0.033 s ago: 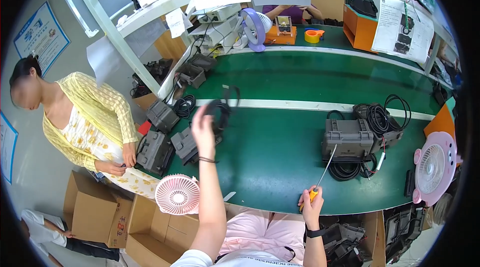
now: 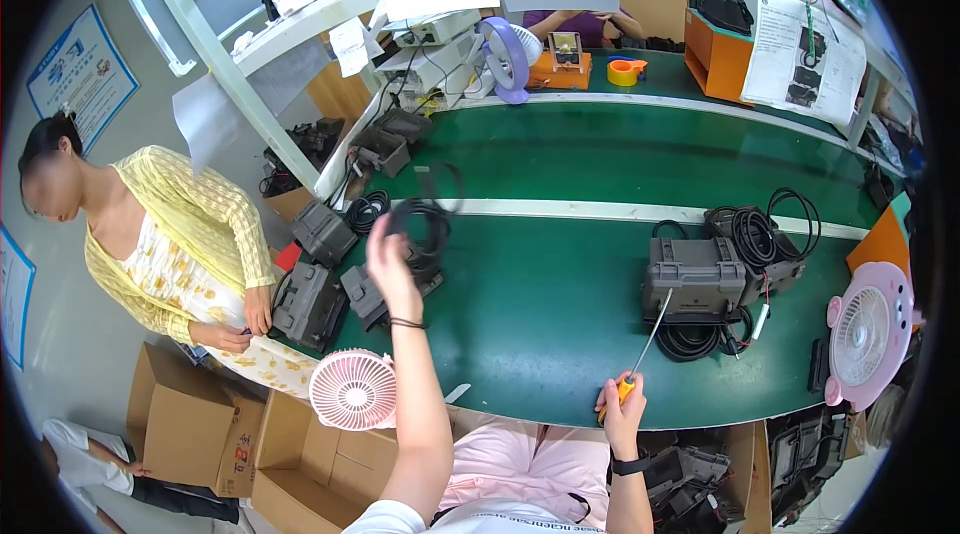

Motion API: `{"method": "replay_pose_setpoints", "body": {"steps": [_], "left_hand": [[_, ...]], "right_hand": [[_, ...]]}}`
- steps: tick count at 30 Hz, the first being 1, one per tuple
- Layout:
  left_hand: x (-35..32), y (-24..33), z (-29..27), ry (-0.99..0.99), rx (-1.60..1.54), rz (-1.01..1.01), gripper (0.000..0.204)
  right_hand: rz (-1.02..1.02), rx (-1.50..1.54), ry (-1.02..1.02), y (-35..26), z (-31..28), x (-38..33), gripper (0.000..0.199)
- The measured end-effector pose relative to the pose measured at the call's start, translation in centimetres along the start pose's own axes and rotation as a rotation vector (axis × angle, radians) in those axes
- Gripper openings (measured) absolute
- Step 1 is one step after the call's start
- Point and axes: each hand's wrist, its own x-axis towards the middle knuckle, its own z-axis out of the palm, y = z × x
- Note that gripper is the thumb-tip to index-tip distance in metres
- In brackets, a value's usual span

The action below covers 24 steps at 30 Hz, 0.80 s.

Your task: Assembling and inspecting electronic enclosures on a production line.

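Note:
My left hand (image 2: 390,259) is raised over the left part of the green bench, gripping a bundle of black cable (image 2: 432,232) that is smeared by motion. Below and behind it sits a dark grey box (image 2: 365,294), partly covered by the hand. At the front edge, my right hand (image 2: 622,404) is closed round a screwdriver (image 2: 648,346) with a yellow handle, its shaft slanting up towards a grey latched case (image 2: 695,274). That case stands apart from both hands; coiled black cable (image 2: 690,341) lies in front of it.
A second coil of cable (image 2: 755,237) rests on another case behind. Pink fans stand at the right (image 2: 862,339) and near my left forearm (image 2: 354,390). More grey cases (image 2: 310,306) sit at the left end, beside a person (image 2: 190,244) in yellow. Cardboard boxes (image 2: 310,474) are below.
My left hand has shifted slightly left with the cable bundle. The right hand and screwdriver have stayed in place.

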Motion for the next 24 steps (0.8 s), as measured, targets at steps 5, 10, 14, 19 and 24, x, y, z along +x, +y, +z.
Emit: {"method": "replay_pose_setpoints", "body": {"steps": [5,10,14,19,24], "left_hand": [[-0.5,-1.2,-2.7,0.636,-0.168,-0.129,0.056],[-5.1,1.1,-1.9,0.519,0.027,-0.121,0.070],[-10.7,2.6,5.0,0.312,0.255,0.204,0.057],[-19.5,3.2,14.4,-0.979,0.400,0.750,0.034],[-26.9,2.5,19.1,-1.263,0.599,1.159,0.051]], "right_hand": [[0.039,0.031,-0.011,0.1,0.0,-0.1,0.014],[0.013,0.016,-0.013,0.6,-0.2,-0.3,0.015],[-0.181,0.176,0.212,1.4,0.3,-1.3,0.014],[-0.236,0.506,0.511,1.8,-0.4,-1.8,0.016],[-0.263,0.406,0.700,1.4,-3.8,-0.6,0.015]]}}
